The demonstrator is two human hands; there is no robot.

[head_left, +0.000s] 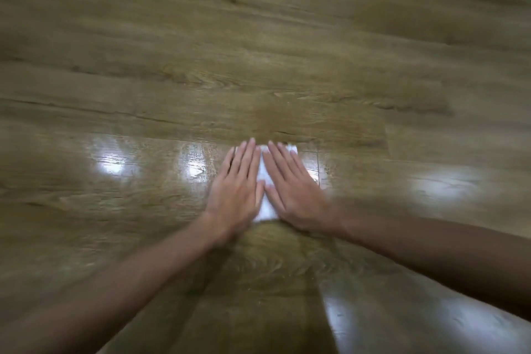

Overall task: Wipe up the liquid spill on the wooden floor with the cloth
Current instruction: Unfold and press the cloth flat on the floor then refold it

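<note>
A white cloth (pixel 265 187) lies flat on the wooden floor (pixel 258 66), mostly covered by both hands. My left hand (pixel 237 187) presses on its left side with straight fingers pointing away from me. My right hand (pixel 296 190) presses on its right side, fingers straight and angled up to the left. Only a strip of cloth between the hands and its far right corner (pixel 291 148) show. The floor around the hands is glossy with bright glare; I cannot tell wet patches from reflections. The picture is blurred.
Brown wood-grain planks fill the whole view. Bright light reflections sit left of the hands (pixel 112 158), to the right (pixel 439 184) and near the bottom right (pixel 402 322). Both bare forearms reach in from the lower corners.
</note>
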